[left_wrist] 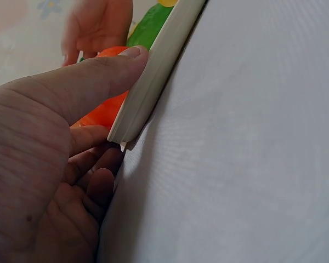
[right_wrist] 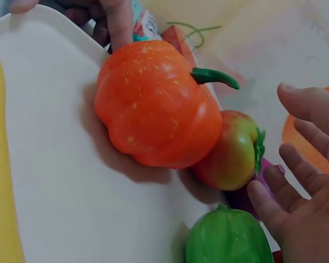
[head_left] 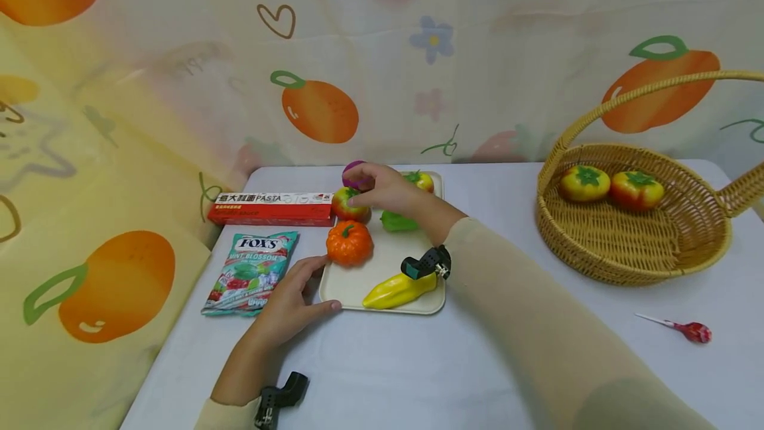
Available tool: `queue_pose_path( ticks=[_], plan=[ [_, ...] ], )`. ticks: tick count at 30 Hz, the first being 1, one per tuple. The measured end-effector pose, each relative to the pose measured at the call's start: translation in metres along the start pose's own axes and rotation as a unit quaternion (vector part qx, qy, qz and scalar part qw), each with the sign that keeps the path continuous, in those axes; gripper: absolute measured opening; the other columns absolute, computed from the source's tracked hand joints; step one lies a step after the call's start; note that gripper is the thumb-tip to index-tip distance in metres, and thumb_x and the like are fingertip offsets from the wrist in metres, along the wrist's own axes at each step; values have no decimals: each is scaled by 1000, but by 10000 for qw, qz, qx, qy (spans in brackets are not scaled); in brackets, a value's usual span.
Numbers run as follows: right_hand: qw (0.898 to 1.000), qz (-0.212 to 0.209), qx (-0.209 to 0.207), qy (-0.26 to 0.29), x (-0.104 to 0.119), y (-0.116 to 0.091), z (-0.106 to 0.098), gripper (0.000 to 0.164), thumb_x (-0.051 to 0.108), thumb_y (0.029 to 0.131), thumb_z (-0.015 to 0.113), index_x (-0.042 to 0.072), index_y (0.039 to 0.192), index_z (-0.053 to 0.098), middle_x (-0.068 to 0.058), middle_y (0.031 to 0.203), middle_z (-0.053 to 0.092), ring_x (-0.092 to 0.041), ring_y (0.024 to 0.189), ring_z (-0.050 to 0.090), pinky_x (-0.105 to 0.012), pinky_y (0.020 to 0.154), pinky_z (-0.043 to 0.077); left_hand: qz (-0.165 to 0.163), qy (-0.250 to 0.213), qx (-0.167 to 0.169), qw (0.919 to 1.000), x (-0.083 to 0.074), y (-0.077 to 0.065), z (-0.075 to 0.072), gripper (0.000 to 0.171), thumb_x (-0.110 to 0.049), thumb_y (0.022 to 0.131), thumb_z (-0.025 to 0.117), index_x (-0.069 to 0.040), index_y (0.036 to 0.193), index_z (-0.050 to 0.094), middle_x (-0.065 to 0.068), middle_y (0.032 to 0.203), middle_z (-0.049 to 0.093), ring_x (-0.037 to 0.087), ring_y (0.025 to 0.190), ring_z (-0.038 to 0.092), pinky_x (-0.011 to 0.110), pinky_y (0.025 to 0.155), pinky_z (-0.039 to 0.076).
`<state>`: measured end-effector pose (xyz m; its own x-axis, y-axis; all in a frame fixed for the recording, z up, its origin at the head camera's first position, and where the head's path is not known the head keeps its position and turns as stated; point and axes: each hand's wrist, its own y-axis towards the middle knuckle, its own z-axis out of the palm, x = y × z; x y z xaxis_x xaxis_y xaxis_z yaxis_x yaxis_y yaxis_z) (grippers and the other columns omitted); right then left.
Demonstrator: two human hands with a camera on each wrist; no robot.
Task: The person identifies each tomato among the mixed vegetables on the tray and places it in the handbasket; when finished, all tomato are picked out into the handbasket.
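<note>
My left hand (head_left: 292,304) grips the near left corner of a cream tray (head_left: 396,261), thumb on the front rim and fingers around the side. Over the tray's far left part hovers my right hand (head_left: 388,188), fingers loosely spread. In the right wrist view they stand apart from a red-yellow fruit with a green leafy top (right_wrist: 230,153) and hold nothing. An orange pumpkin (head_left: 349,244) sits by the left rim. Also on the tray are a yellow pepper (head_left: 400,292), a green vegetable (head_left: 396,222) and another red-yellow fruit (head_left: 425,182). A purple thing (head_left: 351,170) is partly hidden behind the right hand.
Left of the tray lie a red pasta box (head_left: 274,210) and a teal candy bag (head_left: 251,274). To the right, a wicker basket (head_left: 638,244) with a tall handle holds two red-yellow fruits (head_left: 611,188). A lollipop (head_left: 686,330) lies in front of the basket.
</note>
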<state>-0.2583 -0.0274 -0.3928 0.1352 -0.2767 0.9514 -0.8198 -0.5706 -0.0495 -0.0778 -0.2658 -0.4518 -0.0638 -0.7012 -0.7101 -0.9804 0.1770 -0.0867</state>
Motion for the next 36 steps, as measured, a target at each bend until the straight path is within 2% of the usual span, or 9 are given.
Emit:
queue_pose_path(
  ticks=[8,27,36],
  plan=[
    [9993,42,-17,-359,1,4,5,55,19,95,83,14,146,63,-4,146,61,-26,135,56,-38,113,51,17,9,11,10000,1,1,0,90,-29,82,96,-17,159,50,5,157,51,28,143,50,52,114,49],
    [9967,183,-47,-791,-1,8,16,57,17,96,82,14,149,62,-3,147,62,-26,136,54,-39,116,48,-10,-35,4,10000,-1,-1,-1,89,-25,83,95,-15,158,50,5,157,51,29,144,49,52,113,50],
    [9891,274,59,-1445,0,10,18,56,16,96,82,16,149,63,-6,149,60,-27,135,53,-45,113,51,35,-33,-5,10000,0,-1,-2,88,-27,83,96,-16,158,51,4,157,51,27,143,49,51,114,50]
  ],
)
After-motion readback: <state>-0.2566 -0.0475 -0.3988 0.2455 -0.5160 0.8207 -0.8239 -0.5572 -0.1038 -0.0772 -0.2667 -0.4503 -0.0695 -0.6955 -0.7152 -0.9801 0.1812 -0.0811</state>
